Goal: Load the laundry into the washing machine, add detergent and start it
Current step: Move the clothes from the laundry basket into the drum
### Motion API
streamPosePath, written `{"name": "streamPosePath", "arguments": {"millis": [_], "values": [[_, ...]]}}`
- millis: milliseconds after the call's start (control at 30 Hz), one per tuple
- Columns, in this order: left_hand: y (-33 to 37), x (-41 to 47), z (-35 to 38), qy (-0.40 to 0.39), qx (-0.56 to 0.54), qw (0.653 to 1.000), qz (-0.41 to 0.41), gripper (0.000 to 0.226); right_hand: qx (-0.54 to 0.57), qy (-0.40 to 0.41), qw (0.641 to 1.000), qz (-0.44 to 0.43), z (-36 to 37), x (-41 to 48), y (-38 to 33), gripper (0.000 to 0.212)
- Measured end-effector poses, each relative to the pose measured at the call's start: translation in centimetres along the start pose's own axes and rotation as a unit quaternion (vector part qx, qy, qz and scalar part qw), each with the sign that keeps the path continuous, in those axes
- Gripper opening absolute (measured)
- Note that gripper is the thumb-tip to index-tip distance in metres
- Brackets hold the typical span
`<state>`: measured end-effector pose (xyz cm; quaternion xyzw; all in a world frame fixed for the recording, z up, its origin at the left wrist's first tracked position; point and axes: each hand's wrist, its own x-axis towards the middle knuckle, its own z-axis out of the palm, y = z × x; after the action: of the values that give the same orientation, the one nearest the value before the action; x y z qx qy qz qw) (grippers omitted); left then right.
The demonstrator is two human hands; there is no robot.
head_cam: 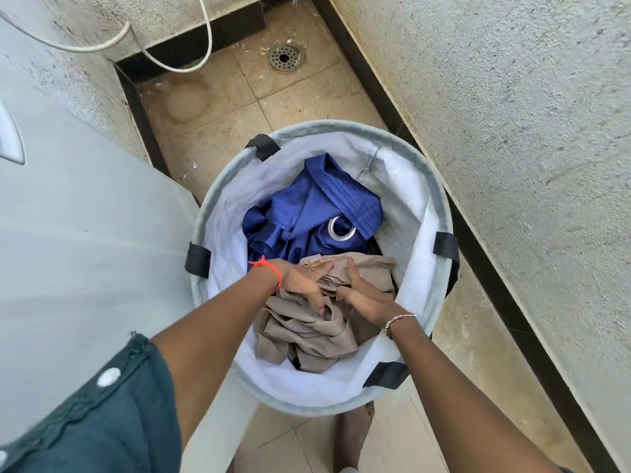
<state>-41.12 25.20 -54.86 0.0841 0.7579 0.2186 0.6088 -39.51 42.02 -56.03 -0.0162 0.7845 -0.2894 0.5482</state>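
Item: beige cloth (307,332), crumpled, lying in the near half of the laundry basket (440,206).

Hands: we see both reaching down into the basket from the near side. The left grip (304,283) has fingers laid over the top of the cloth and thumb below, with a fold gathered between them. The right grip (367,300), just beside it, is closed on the same cloth from the right. A red thread (273,268) circles the left wrist and a bead bracelet (399,319) the right. A dark teal sleeve (112,421) covers the left upper arm.

Container: round, soft-sided, with a grey rim, white lining and black strap tabs (445,247). Behind the beige cloth we find a blue curtain (317,206), ribbed along its hem, with a metal eyelet (342,228).

Surroundings: the basket stands on a tiled floor (307,97), touching the pale grey washing machine (68,233) at left. Further off are a floor drain (285,57) and a white hose (102,42). A rough wall (512,114) runs along the right.
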Motion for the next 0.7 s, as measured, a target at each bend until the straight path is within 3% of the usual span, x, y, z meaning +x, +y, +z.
{"name": "streamPosePath", "arguments": {"millis": [67, 100, 167, 233, 333, 467, 567, 600, 633, 667, 700], "values": [[-0.1, -0.4, -0.5, -0.029, 0.139, 0.990, -0.007, 0.122, 0.018, -0.041, 0.999, -0.005, -0.2, -0.5, -0.2, 0.103], [-0.2, -0.3, -0.2, -0.019, 0.207, 0.978, -0.003, 0.130, -0.025, -0.052, 0.998, -0.012, -0.1, -0.6, -0.3, 0.112], [-0.3, 0.0, 1.3, 0.053, 0.336, 0.940, 0.010, 0.138, -0.160, -0.023, 0.987, -0.022, 0.8, -0.6, -0.5, 0.129], [-1.0, 0.9, 3.6, 0.172, 0.409, 0.896, 0.022, 0.130, -0.240, 0.040, 0.970, -0.020, 2.2, -0.5, -0.6, 0.131], [-1.4, 2.0, 6.3, 0.318, 0.398, 0.860, 0.020, 0.097, -0.243, 0.097, 0.965, -0.004, 4.3, 0.6, -0.5, 0.106], [-1.6, 3.5, 8.5, 0.323, 0.401, 0.857, 0.012, 0.058, -0.246, 0.110, 0.962, 0.037, 5.6, 1.8, -1.3, 0.080], [-0.2, 2.9, 8.7, 0.366, 0.353, 0.860, 0.054, 0.060, -0.225, 0.134, 0.964, 0.046, 5.6, 0.6, -2.5, 0.075], [0.5, 2.1, 8.7, 0.406, 0.349, 0.842, 0.067, 0.057, -0.225, 0.148, 0.962, 0.049, 5.6, 0.0, -2.9, 0.074], [1.1, 1.0, 8.7, 0.394, 0.343, 0.851, 0.047, 0.055, -0.231, 0.167, 0.957, 0.046, 5.8, -0.5, -3.1, 0.070], [1.8, -0.4, 8.7, 0.358, 0.320, 0.877, 0.022, 0.059, -0.243, 0.219, 0.945, 0.028, 5.9, -1.0, -3.2, 0.068], [2.2, -1.3, 8.7, 0.378, 0.315, 0.871, 0.012, 0.065, -0.254, 0.278, 0.926, -0.003, 6.0, -1.5, -3.5, 0.067]]}}
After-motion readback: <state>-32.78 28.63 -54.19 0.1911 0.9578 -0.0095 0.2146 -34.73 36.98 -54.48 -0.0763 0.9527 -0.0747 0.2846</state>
